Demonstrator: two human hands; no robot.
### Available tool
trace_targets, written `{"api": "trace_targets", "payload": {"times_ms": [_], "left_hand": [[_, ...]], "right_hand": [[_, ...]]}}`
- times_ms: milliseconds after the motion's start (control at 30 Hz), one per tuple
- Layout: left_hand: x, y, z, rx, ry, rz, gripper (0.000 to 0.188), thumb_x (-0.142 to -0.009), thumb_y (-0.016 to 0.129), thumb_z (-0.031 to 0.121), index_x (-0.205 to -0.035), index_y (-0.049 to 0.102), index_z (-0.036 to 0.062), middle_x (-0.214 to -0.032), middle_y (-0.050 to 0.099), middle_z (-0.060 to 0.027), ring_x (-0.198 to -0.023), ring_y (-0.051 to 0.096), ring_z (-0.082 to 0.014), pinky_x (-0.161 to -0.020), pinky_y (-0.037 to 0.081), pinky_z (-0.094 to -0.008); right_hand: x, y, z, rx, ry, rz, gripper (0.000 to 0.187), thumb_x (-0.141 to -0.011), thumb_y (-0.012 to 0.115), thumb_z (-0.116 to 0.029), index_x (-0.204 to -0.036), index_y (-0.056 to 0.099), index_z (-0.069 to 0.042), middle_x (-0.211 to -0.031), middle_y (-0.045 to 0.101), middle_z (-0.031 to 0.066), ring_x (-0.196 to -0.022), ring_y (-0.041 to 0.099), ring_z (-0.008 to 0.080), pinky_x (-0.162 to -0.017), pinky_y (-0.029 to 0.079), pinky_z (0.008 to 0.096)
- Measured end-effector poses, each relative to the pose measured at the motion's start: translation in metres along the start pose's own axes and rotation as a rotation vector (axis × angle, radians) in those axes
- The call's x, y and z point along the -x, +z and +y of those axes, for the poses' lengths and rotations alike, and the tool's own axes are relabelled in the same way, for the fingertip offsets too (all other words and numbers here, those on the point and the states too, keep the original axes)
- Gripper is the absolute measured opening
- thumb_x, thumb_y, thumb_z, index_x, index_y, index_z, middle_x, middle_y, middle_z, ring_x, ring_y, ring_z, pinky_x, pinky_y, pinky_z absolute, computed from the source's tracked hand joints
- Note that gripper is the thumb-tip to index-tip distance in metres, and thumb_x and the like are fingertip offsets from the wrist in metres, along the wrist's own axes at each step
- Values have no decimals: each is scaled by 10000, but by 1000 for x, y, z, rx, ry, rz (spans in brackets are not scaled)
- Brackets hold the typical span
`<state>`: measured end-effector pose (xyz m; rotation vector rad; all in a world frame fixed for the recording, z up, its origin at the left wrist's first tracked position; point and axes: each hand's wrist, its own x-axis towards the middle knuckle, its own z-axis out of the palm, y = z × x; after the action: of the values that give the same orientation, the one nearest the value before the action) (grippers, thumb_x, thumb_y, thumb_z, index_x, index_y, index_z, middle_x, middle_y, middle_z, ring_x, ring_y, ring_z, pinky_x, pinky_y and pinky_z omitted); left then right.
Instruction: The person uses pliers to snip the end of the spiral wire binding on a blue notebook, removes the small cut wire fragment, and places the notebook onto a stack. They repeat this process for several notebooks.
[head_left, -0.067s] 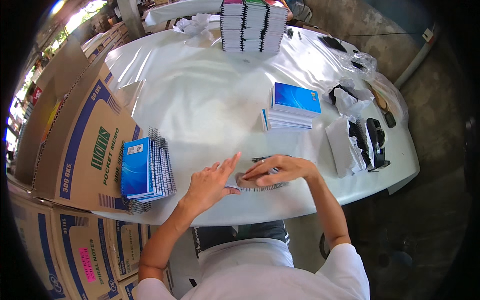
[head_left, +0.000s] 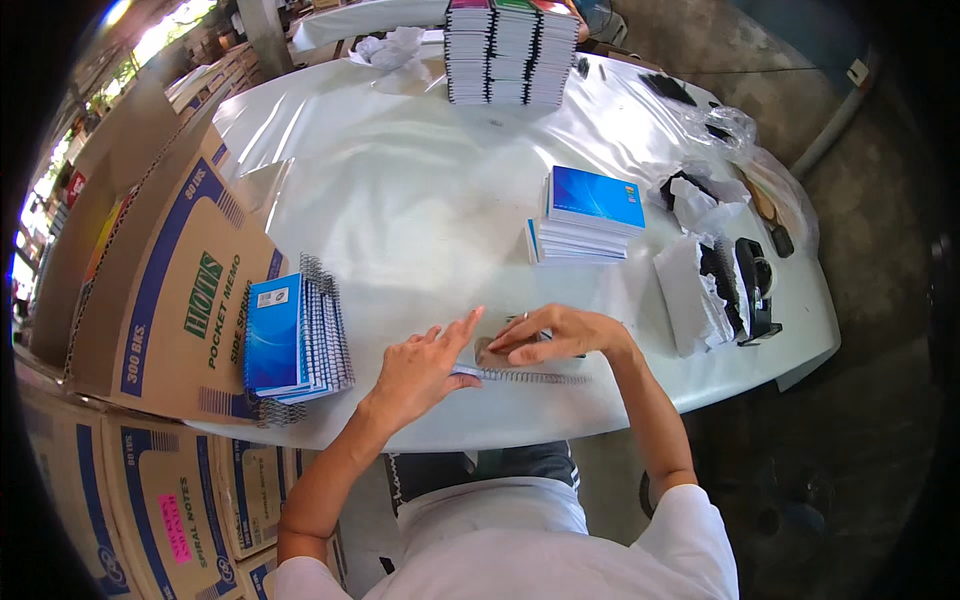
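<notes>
Right of a carton (head_left: 165,325), at the near side of a glossy white table (head_left: 400,200), the left hand (head_left: 420,364) spreads wide beside a wire coil (head_left: 535,378); the right hand (head_left: 565,333) arches, grip impossible to tell.

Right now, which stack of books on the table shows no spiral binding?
The blue-covered stack beyond the right hand; the blue stack beside the carton and the far, taller stack are both visibly coil-bound.
</notes>
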<state>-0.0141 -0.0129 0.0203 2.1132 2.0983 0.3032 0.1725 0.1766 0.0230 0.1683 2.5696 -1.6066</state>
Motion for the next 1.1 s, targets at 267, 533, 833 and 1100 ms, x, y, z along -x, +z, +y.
{"api": "trace_targets", "payload": {"times_ms": [267, 533, 833, 1100], "left_hand": [[1, 9, -8, -14, -24, 143, 914, -769, 701, 533, -1526, 288, 229, -1111, 668, -123, -950, 682, -331, -705, 567, -448], [0, 4, -10, 17, -92, 143, 877, -723, 739, 527, -1486, 377, 288, -1304, 619, -87, -1136, 623, -360, -805, 571, -432], [6, 11, -21, 169, -121, 325, 994, -647, 831, 398, -1505, 342, 287, -1509, 424, -76, -1250, 546, -346, -861, 567, -417], [4, 32, -34, 367, -148, 349, 883, -722, 800, 415, -1488, 374, 311, -1408, 536, -104, -1052, 665, -303, -818, 564, -422]], "right_hand": [[-2, -6, 13, -405, -138, 28, 465, -862, 709, -389, -1171, 708, -42, -1199, 675, 137, -1155, 592, 257, -1013, 421, 382], [-14, 3, 16, -581, -238, 69, 546, -822, 700, -475, -1152, 718, -40, -1205, 671, 130, -1085, 624, 273, -977, 446, 391], [-24, 0, -8, -210, 54, 100, 519, -865, 684, -419, -1143, 701, 20, -1070, 708, 117, -1025, 624, 217, -950, 445, 335], [-25, -1, -5, -178, -3, 152, 546, -796, 768, -373, -1217, 676, -38, -1178, 658, 144, -1097, 594, 260, -990, 435, 370]]}}
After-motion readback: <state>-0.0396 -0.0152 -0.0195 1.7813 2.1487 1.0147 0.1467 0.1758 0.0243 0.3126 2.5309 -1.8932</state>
